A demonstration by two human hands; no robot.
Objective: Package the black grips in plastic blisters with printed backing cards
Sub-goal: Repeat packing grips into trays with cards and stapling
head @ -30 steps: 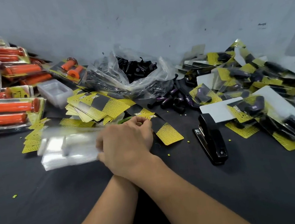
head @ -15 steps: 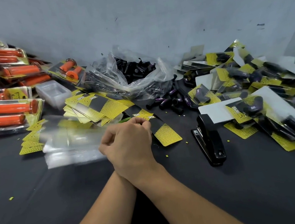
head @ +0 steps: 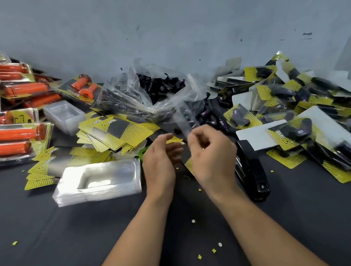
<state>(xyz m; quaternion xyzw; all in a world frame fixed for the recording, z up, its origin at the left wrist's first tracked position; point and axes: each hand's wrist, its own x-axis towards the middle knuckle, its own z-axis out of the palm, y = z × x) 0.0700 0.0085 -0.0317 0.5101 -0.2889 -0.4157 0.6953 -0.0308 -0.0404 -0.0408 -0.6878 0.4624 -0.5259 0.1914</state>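
Blister pick-up step: right hand [head: 213, 157] pinching one clear blister [head: 185, 118] at frame centre; left hand [head: 160, 160] open, empty. Loose black grips [head: 160, 86] in bag, upper centre. Next, probably: grip into blister, then card [head: 115, 131].

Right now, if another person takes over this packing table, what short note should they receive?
Right hand pinches one clear blister, blurred; left hand is open and empty.
Blister stack lies left of the hands, backing cards behind it, loose black grips in the bag, stapler right of the hands.
Done: a pile of finished packs at right.
Left: fill this blister with a grip, add a card, probably staple it, then repeat.
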